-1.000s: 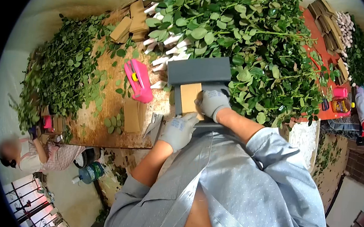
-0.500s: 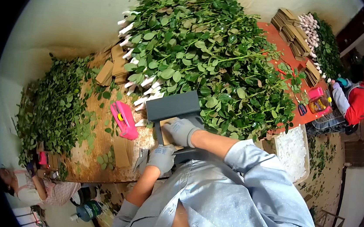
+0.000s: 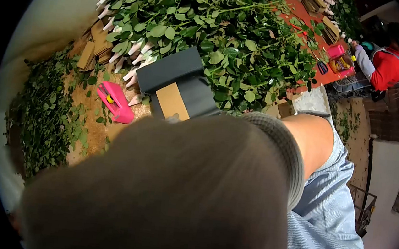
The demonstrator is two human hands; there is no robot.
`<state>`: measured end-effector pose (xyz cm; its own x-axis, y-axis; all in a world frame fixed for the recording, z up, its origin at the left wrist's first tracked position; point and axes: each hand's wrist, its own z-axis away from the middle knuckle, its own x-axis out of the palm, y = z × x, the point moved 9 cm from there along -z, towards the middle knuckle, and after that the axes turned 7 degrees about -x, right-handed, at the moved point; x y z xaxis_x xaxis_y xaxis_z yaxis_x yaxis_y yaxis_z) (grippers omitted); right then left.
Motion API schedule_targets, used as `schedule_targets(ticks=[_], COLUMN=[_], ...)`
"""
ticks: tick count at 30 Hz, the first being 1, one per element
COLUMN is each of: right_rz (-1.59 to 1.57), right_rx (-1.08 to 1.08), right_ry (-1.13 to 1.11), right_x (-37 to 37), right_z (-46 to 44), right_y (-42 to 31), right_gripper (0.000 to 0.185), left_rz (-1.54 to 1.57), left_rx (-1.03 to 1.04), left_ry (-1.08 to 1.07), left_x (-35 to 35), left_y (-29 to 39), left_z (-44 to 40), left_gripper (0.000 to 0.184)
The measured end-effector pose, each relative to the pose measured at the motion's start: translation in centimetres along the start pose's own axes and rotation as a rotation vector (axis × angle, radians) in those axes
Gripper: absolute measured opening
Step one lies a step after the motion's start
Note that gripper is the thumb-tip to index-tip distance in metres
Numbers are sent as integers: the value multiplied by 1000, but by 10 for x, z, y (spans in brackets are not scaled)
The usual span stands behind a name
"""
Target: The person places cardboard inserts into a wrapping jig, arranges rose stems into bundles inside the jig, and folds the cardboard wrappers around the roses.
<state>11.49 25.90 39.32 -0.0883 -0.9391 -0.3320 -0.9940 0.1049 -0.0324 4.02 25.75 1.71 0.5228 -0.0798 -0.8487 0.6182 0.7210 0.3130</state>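
Note:
My right hand (image 3: 169,189), in a grey knitted glove with a ribbed cuff, is raised very near the camera and fills the lower middle. Its fingers are blurred and run out of sight. Only a grey gloved fingertip of my left hand (image 3: 173,118) shows, at the lower edge of a cardboard piece (image 3: 173,100). That cardboard lies on a dark grey stand (image 3: 171,69) with a raised block along its far side. Left of the stand is a pink tape dispenser (image 3: 116,103) with a yellow disc. White-covered flower heads (image 3: 132,76) rest beside the stand.
A big heap of leafy stems (image 3: 209,24) lies behind the stand, another leafy pile (image 3: 46,114) at left. Cardboard pieces (image 3: 88,56) are stacked between them. At right are scissors (image 3: 322,67), a white-filled bin (image 3: 312,101) and a person in red (image 3: 388,70).
My right hand has left the cardboard and come up close to the camera, covering much of the view. The view has shifted, so the table contents appear higher and further left.

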Motion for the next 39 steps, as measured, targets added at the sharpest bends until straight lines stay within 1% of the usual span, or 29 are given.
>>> schedule_targets(ticks=[12, 24, 31, 36, 39], right_rz=[26, 176, 252, 348, 381], right_rx=[-14, -131, -127, 22, 282], right_ry=[6, 60, 155, 198, 132], right_x=[4, -138, -214, -245, -236], right_z=[-3, 55, 100, 147, 191], right_y=[-10, -60, -63, -20, 48], right_gripper=[37, 26, 21, 18, 17], left_rz=[9, -44, -54, -37, 15], left_rx=[27, -33, -98, -142, -126], left_ry=[40, 31, 14, 20, 56], left_x=[-5, -15, -14, -10, -6], left_y=[1, 6, 8, 3, -6], left_z=[4, -1, -5, -5, -4], left_gripper=[37, 35, 35, 34, 35])
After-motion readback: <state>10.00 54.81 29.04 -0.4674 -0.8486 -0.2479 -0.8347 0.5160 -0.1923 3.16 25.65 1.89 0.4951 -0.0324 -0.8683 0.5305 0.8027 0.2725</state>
